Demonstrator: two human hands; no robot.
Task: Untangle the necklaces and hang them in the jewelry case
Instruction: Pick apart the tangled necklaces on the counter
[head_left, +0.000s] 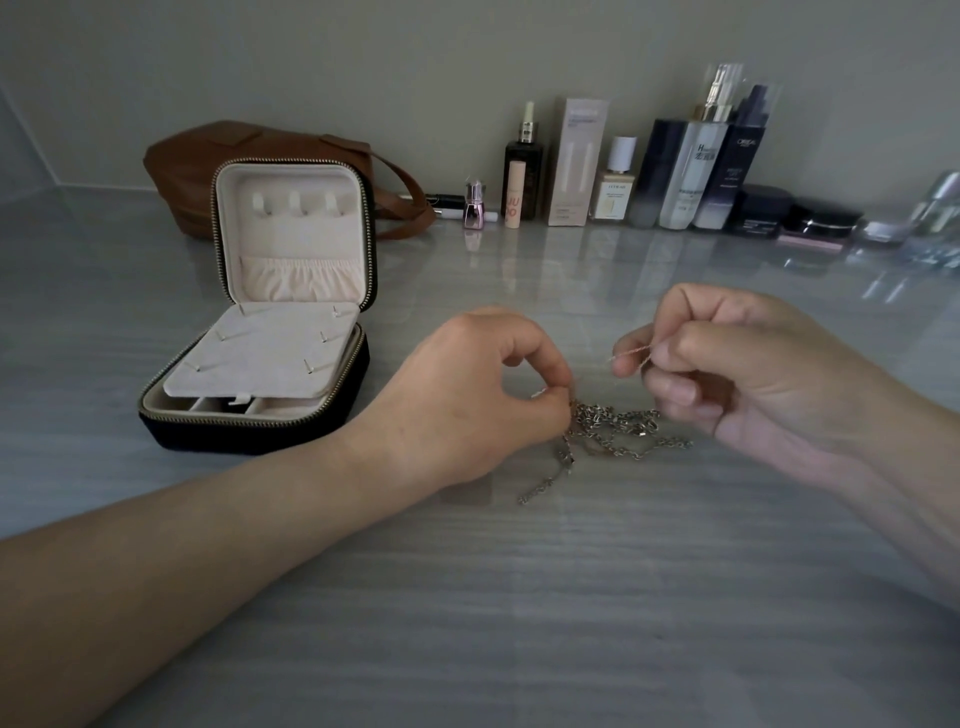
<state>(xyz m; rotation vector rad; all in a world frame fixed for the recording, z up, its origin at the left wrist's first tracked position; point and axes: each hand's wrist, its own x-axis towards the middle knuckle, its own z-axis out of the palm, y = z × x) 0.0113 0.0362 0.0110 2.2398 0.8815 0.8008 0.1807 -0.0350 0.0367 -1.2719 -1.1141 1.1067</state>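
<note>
Necklaces (613, 426) lie knotted mid-tabletop (519, 597), right of the open jewelry case (270, 312), and I am untangling: my left hand (467, 395) pinches the heap, my right hand (727, 364) pinches a fine strand (631, 353) raised above it, which I judge needs gentle teasing, though the crossings are too small to read.

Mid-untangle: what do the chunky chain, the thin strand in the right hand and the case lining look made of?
Chunky chain: silvery metal, glinting links. Thin strand, pinched by the right hand: pinkish, perhaps rose-gold metal; too fine to be sure. Jewelry case lining: pale, matte, velvet-like fabric.
</note>
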